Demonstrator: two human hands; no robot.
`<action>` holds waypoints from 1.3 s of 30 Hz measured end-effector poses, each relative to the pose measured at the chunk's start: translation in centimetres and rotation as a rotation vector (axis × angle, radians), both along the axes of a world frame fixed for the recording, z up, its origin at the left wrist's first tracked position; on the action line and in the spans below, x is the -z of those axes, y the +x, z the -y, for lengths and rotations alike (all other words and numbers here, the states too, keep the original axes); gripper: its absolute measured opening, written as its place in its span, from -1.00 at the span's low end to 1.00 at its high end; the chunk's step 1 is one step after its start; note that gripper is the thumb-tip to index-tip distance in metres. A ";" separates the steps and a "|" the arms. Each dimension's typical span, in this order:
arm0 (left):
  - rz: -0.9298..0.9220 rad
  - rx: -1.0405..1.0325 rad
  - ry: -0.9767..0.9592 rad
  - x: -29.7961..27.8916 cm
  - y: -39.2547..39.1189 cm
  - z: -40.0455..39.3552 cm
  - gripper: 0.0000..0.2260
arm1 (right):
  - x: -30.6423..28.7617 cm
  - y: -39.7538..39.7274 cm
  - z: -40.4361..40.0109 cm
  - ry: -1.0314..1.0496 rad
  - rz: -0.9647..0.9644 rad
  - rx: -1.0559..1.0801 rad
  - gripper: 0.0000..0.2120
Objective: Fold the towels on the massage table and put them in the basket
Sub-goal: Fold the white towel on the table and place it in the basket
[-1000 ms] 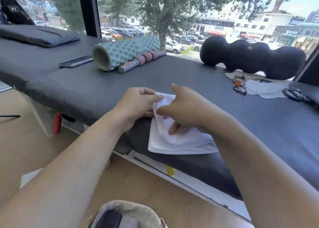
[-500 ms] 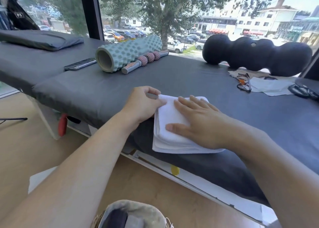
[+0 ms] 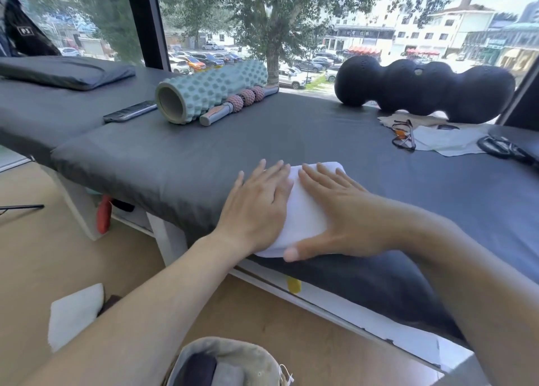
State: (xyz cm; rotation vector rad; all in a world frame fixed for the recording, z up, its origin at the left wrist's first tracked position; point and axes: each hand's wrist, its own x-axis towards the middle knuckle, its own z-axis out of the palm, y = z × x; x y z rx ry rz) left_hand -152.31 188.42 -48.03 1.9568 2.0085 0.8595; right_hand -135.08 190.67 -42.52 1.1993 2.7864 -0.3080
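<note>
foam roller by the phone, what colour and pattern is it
Pale teal foam roller with a raised bumpy grid, clearest in the head view.

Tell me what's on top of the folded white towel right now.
Both hands lie flat on the white towel: the left hand on its left edge, the right hand across its right side. The towel parts beneath the palms are hidden.

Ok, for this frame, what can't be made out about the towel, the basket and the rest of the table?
Head view only:
- Towel: both sides covered by the left hand and right hand, so the fold count is unreadable.
- Basket: cut off by the bottom edge; contents partly out of frame.
- White item on the floor: partly behind the left forearm.
- Table: right end cut off.
</note>
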 end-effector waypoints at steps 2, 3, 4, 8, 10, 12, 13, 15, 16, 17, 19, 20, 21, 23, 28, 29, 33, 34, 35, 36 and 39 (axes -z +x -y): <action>-0.052 0.016 -0.024 0.5 -0.4 0.0 -0.51 | -2.1 1.2 -0.4 -0.147 -0.113 0.074 0.06; -0.095 0.019 -0.031 0.5 -0.5 0.0 -0.50 | -2.8 1.4 -0.8 -0.187 -0.248 0.135 -0.09; -0.140 0.020 -0.034 0.4 -0.4 0.1 -0.48 | -2.9 1.4 -1.2 -0.174 -0.378 0.186 -0.23; -0.197 0.012 -0.077 0.1 -0.3 0.4 -0.47 | 1.0 -0.3 -2.2 0.086 -0.271 0.174 -0.36; -0.212 0.006 -0.085 0.0 -0.3 0.4 -0.47 | 3.1 -0.4 -2.8 0.047 -0.136 0.177 -0.31; -0.223 0.001 -0.096 -0.1 -0.3 0.3 -0.47 | 3.3 0.0 -3.2 -0.001 -0.164 0.202 -0.29; -0.228 0.000 -0.103 -0.2 -0.3 0.4 -0.47 | 2.9 0.1 -3.1 -0.015 -0.195 0.220 -0.28; -0.228 0.003 -0.120 -0.3 -0.2 0.3 -0.46 | 2.0 0.6 -3.6 -0.018 -0.237 0.327 -0.24; -0.225 0.001 -0.120 -0.6 -0.2 0.2 -0.46 | 1.4 0.9 -3.8 -0.003 -0.220 0.405 -0.23; -0.218 -0.003 -0.114 -0.8 -0.6 -0.1 -0.46 | 1.1 1.1 -4.0 0.022 -0.178 0.476 -0.25; -0.128 -0.010 -0.143 -1.8 -1.8 -0.8 -0.41 | 0.6 1.3 -4.2 0.042 -0.142 0.552 -0.33; -0.026 -0.015 -0.174 -2.3 -2.6 -1.2 -0.36 | 0.5 1.3 -4.1 0.017 -0.211 0.559 -0.35; 0.085 -0.012 -0.191 -3.0 -3.3 -1.5 -0.30 | 0.5 1.2 -4.1 -0.031 -0.323 0.556 -0.36; 0.219 0.026 -0.207 -3.9 -4.3 -1.3 -0.32 | 0.3 0.7 -3.5 -0.179 -0.557 0.530 -0.45; 0.431 0.200 -0.115 -5.5 -4.1 -0.6 -0.58 | -2.1 0.3 -2.4 -0.639 -0.968 0.379 -0.55; 0.453 0.239 -0.106 -6.1 -4.1 -0.6 -0.55 | -2.7 0.7 -2.4 -0.669 -0.947 0.325 -0.55; 0.500 0.410 -0.110 -7.6 -3.2 -0.9 -0.58 | -3.9 1.5 -2.6 -0.658 -0.751 0.176 -0.58; 0.509 0.435 -0.152 -7.5 -3.0 -1.0 -0.59 | -4.1 1.6 -2.6 -0.645 -0.728 0.169 -0.59; 0.532 0.457 -0.198 -7.3 -2.7 -1.0 -0.65 | -4.1 1.7 -2.8 -0.638 -0.713 0.165 -0.59; 0.574 0.473 -0.227 -7.0 -2.5 -1.0 -0.70 | -4.1 1.9 -2.8 -0.637 -0.697 0.162 -0.59; 0.765 0.447 -0.157 -6.0 -2.1 -1.1 -0.71 | -4.2 3.2 -3.2 -0.611 -0.602 0.160 -0.57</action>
